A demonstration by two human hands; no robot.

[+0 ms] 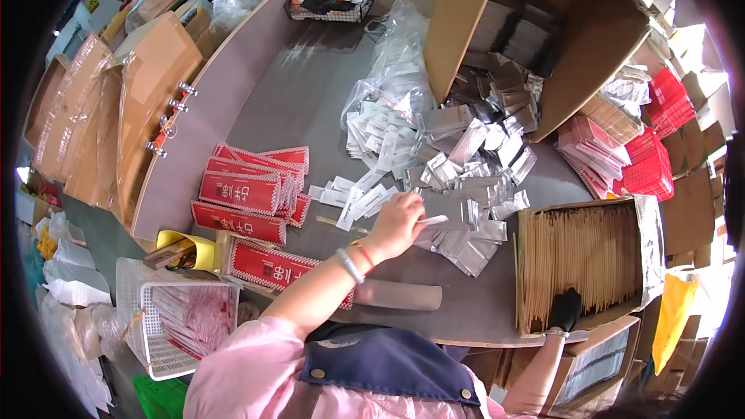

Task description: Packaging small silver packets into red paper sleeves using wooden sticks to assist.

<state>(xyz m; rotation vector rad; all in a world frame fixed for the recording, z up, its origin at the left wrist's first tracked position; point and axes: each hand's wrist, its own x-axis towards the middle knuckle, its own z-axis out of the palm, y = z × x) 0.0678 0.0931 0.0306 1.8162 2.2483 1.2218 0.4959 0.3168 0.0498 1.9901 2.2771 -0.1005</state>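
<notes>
From my head view, my hands work apart: my left hand (397, 225) pinches a slim packet (436, 222) over the silvery pile (469, 252), probably light, slick and best taken by one end, while my gloved right hand (566, 310) meets brown strips (578, 260), its grip unclear.

1. Hands: two — a left hand (397, 225) and a black-gloved right hand (566, 310).
2. Cartons on the tabletop (303, 101): two, one tall carton (458, 27) and one low carton (522, 279).
3. Silver packets (466, 252): dozens, overlapping too much for an exact count.
4. White slips (335, 195): many, likewise heaped.
5. Brown strips (578, 256): a packed row, too tight to count.
6. Red packets (239, 191): at least six on the tabletop.
7. Metal clips (178, 105): four.
8. Wire baskets (341, 15): one; white baskets (130, 310): one.
9. Yellow containers (205, 252): one.
10. Apron snaps (317, 374): two.
</notes>
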